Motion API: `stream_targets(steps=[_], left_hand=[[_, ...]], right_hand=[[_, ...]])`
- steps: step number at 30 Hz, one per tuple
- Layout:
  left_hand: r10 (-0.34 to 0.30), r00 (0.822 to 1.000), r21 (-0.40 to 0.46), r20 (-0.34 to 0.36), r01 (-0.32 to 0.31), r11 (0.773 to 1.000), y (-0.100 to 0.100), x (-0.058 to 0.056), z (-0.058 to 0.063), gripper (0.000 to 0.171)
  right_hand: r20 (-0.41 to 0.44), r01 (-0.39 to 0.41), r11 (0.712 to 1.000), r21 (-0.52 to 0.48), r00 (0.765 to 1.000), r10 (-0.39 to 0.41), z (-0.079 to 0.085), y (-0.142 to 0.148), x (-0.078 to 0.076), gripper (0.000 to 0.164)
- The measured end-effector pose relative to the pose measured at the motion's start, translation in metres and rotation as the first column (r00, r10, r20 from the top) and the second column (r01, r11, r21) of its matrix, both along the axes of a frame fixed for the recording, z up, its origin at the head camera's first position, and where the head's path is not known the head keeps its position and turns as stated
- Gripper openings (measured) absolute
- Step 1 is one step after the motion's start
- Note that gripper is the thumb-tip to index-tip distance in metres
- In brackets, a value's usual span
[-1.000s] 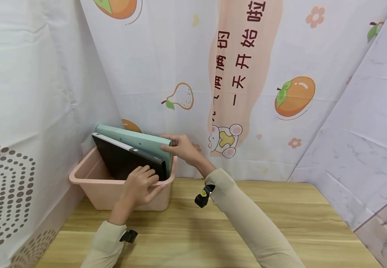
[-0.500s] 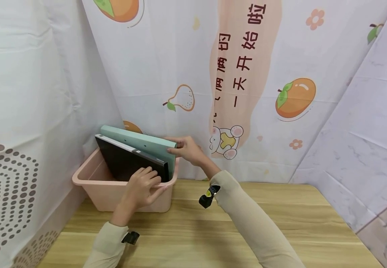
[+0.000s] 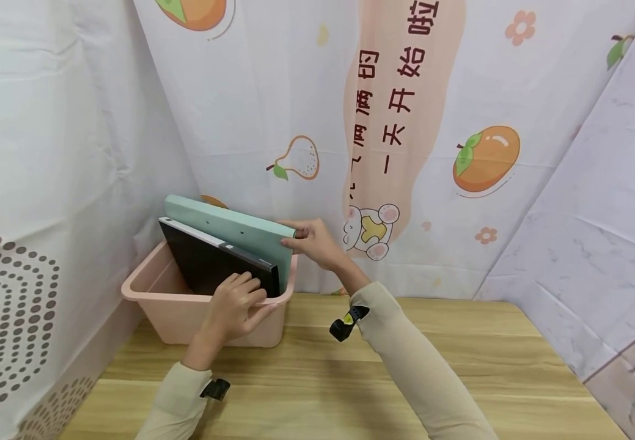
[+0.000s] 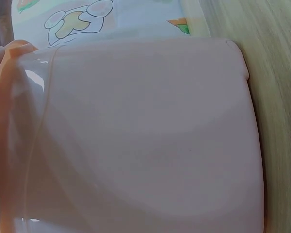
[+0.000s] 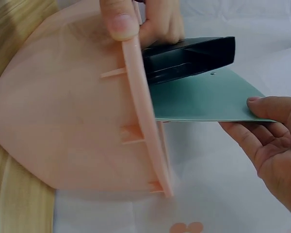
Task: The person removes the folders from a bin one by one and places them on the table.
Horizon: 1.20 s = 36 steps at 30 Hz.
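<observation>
A pink plastic bin (image 3: pixel 212 318) stands on the table, with a teal file folder (image 3: pixel 229 225) and a flat black file case (image 3: pixel 201 260) leaning upright inside it. My left hand (image 3: pixel 234 308) grips the bin's near rim at the right corner, thumb outside and fingers over the edge against the black case. In the right wrist view my right hand (image 5: pixel 276 131) pinches the outer corner of the teal folder (image 5: pixel 199 99), thumb on one face and fingers on the other. The lower parts of both files are hidden in the bin. The left wrist view is mostly filled by the bin's wall (image 4: pixel 145 136).
The wooden table (image 3: pixel 433 360) extends to the right of the bin. A fruit-printed cloth (image 3: pixel 273 91) hangs close behind it, and a white cloth with grey dots (image 3: pixel 36 153) hangs along the left side.
My right hand has drawn the teal folder slightly up and to the right, so more of it shows above the black case. The bin and my left hand have shifted a little to the right.
</observation>
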State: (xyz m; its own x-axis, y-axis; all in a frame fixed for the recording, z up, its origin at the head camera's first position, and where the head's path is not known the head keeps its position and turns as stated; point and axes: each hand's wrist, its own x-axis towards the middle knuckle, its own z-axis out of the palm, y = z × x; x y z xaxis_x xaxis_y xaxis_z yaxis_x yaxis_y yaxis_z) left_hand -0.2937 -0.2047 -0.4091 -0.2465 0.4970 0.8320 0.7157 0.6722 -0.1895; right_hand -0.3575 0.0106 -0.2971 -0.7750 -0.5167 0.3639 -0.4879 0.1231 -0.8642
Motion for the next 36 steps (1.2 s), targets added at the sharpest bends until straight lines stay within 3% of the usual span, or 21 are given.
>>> stream_targets(steps=[13, 24, 36], left_hand=[[0.008, 1.0, 0.009, -0.011, -0.008, 1.0, 0.001, 0.0, 0.001, 0.054], [-0.027, 0.999, 0.025, -0.037, 0.028, 0.999, 0.002, -0.002, -0.001, 0.051], [-0.014, 0.999, 0.025, -0.036, 0.014, 1.0, 0.002, -0.002, -0.002, 0.054]], right_hand=[[0.0, 0.062, 0.987, -0.147, 0.998, -0.063, 0.024, 0.019, 0.011, 0.043], [-0.005, 0.123, 0.944, -0.307, 0.991, -0.131, 0.017, 0.042, 0.011, 0.047], [0.06, 0.153, 0.919, -0.362, 0.988, -0.141, 0.009, 0.054, 0.009, 0.049]])
